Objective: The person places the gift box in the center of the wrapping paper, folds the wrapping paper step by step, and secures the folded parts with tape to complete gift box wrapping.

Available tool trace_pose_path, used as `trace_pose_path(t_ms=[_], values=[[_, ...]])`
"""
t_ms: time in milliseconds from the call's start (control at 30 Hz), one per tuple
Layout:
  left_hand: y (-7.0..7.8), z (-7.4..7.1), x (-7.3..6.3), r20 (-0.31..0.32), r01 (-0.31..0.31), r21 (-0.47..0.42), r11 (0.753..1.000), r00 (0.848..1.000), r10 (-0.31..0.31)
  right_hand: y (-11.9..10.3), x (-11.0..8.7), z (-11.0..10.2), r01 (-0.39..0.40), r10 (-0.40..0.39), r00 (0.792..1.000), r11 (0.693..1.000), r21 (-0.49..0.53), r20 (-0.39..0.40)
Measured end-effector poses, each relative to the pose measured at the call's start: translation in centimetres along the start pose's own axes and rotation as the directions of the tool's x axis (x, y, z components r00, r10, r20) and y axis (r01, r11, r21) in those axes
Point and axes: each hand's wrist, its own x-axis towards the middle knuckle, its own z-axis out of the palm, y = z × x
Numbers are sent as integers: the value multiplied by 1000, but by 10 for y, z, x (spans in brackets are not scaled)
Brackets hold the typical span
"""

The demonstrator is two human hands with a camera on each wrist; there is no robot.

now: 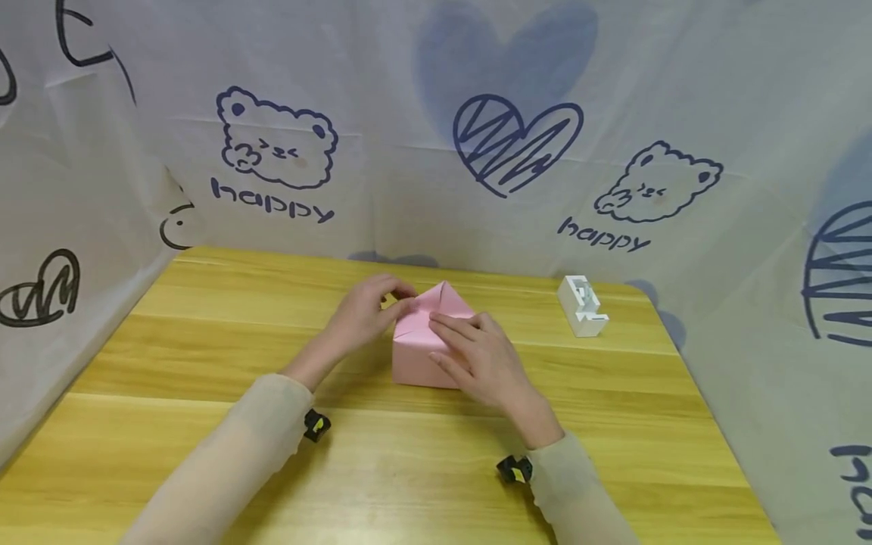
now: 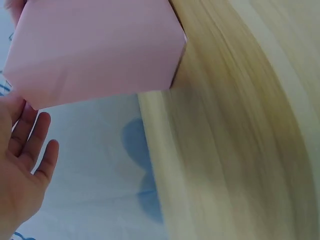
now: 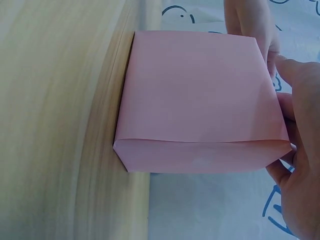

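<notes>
A pink folded-paper box [image 1: 414,363] stands on the wooden table, its top flaps rising to a point at the back. My left hand [image 1: 357,314] pinches the upper left edge between thumb and index finger; the other fingers hang loose beside it in the left wrist view. Across the top lies my right hand [image 1: 487,359], fingers straight on the paper and thumb at the front edge. The right wrist view shows a smooth side of the box [image 3: 200,90] with a folded strip along one end. Part of the top is hidden under the right fingers.
A small white plastic holder [image 1: 579,310] with a clear piece in it stands at the back right of the table [image 1: 381,469]. White cloth [image 1: 395,182] printed with bears and hearts hangs behind and at both sides. Black wrist cameras [image 1: 316,425] sit by the sleeves.
</notes>
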Motion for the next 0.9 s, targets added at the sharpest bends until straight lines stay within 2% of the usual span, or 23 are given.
trace_pose_path(t_ms=[67,133,300,567,767,900], values=[[-1,1,1,1,36,-78,996,999,-36,0,0,0,-7,7,1000,1000,1,5],[-1,3,2,-13,30,-112,993,999,-32,0,-1,0,-13,13,1000,1000,3,8],[-2,7,3,-54,-36,-80,996,998,32,-1,-1,-1,-21,21,1000,1000,10,6],[-1,8,13,17,-2,-121,993,1000,4,0,-1,-1,-21,21,1000,1000,17,-6],[2,11,15,-21,-30,-112,993,999,27,1,0,1,-6,7,1000,1000,16,-18],[2,12,16,-19,-20,-143,989,1000,18,1,0,2,-7,7,1000,1000,3,-14]])
